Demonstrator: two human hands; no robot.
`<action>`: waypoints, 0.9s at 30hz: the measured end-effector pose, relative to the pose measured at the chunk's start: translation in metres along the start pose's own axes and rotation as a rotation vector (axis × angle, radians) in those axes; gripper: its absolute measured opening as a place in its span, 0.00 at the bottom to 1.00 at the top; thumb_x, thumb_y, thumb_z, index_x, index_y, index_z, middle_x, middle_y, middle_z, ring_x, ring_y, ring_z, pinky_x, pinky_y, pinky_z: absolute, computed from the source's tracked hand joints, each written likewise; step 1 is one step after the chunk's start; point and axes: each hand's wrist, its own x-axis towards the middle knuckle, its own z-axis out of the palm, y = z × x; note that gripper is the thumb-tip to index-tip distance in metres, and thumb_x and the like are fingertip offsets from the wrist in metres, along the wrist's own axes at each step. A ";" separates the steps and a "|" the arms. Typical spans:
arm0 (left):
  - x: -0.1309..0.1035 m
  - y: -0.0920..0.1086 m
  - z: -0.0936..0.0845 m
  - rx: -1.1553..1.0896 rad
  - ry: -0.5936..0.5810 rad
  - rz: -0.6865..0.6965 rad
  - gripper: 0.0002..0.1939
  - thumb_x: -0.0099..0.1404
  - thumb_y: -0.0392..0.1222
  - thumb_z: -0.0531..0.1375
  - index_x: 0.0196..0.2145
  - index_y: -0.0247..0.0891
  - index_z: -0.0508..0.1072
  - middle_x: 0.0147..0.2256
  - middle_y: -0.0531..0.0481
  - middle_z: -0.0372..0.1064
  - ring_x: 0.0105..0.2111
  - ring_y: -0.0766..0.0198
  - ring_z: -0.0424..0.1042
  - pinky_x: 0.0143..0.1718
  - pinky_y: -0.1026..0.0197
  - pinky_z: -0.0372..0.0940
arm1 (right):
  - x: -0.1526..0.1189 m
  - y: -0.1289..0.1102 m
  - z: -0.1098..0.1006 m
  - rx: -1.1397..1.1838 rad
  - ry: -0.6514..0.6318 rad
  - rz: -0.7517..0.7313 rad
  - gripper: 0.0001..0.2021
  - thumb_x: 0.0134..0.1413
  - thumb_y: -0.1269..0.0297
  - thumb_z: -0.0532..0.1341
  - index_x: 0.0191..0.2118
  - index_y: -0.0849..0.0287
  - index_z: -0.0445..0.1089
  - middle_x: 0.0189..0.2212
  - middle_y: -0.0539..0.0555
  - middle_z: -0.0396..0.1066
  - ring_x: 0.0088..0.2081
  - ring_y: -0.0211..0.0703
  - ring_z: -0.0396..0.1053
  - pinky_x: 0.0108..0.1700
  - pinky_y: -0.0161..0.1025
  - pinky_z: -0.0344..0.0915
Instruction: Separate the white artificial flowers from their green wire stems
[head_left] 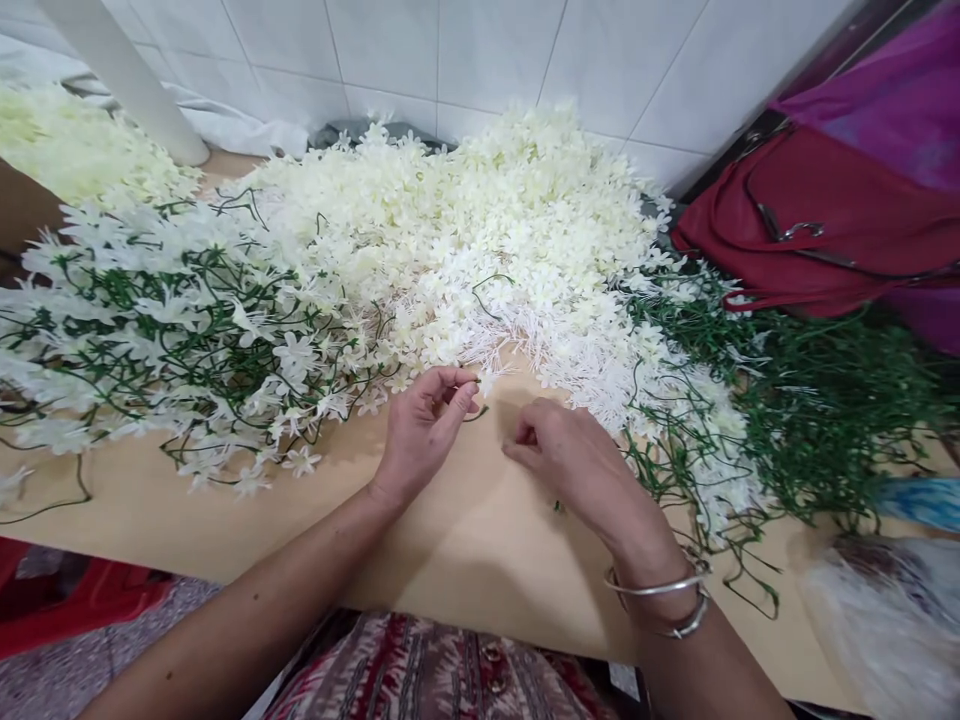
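Observation:
My left hand (427,430) is above the middle of the table (450,540), thumb and forefinger pinched on a thin green stem whose tip shows at the fingertips. My right hand (562,455), with bangles at the wrist, is a little to the right, its fingers curled together; what they hold, if anything, is hidden. Behind both hands lies a heap of loose white flowers (525,220). White flowers on green stems (172,330) are piled to the left. A mass of green stems (832,410) lies to the right.
A red bag (847,220) rests at the back right by the tiled wall (495,50). Clear plastic (892,610) is at the front right. A white pole (127,80) stands at the back left, and a red stool (75,600) is below the table's left edge.

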 end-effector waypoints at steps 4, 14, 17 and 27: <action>-0.002 0.000 0.000 0.181 -0.043 0.108 0.06 0.72 0.42 0.62 0.39 0.38 0.76 0.27 0.53 0.72 0.26 0.67 0.72 0.30 0.65 0.66 | 0.004 0.003 -0.005 -0.056 0.027 0.034 0.11 0.58 0.72 0.65 0.26 0.55 0.67 0.26 0.54 0.72 0.28 0.45 0.65 0.32 0.42 0.50; -0.007 0.004 0.002 0.479 -0.118 0.467 0.10 0.74 0.32 0.57 0.49 0.40 0.73 0.48 0.43 0.76 0.49 0.59 0.76 0.51 0.58 0.72 | 0.023 0.040 0.010 0.513 0.599 0.071 0.05 0.62 0.63 0.61 0.40 0.56 0.73 0.35 0.54 0.76 0.36 0.47 0.73 0.42 0.44 0.67; 0.001 0.012 -0.002 0.556 -0.063 0.524 0.09 0.74 0.32 0.59 0.49 0.41 0.73 0.49 0.44 0.76 0.52 0.58 0.76 0.56 0.56 0.70 | 0.027 0.044 0.019 0.596 0.649 0.047 0.04 0.62 0.63 0.61 0.39 0.57 0.72 0.35 0.53 0.75 0.37 0.46 0.73 0.43 0.44 0.68; 0.052 0.024 0.002 0.692 -0.043 0.600 0.07 0.73 0.33 0.59 0.46 0.39 0.75 0.47 0.44 0.76 0.48 0.57 0.77 0.51 0.56 0.71 | 0.026 0.030 0.026 0.574 0.705 -0.106 0.03 0.64 0.70 0.61 0.38 0.56 0.72 0.35 0.52 0.73 0.37 0.43 0.71 0.42 0.40 0.68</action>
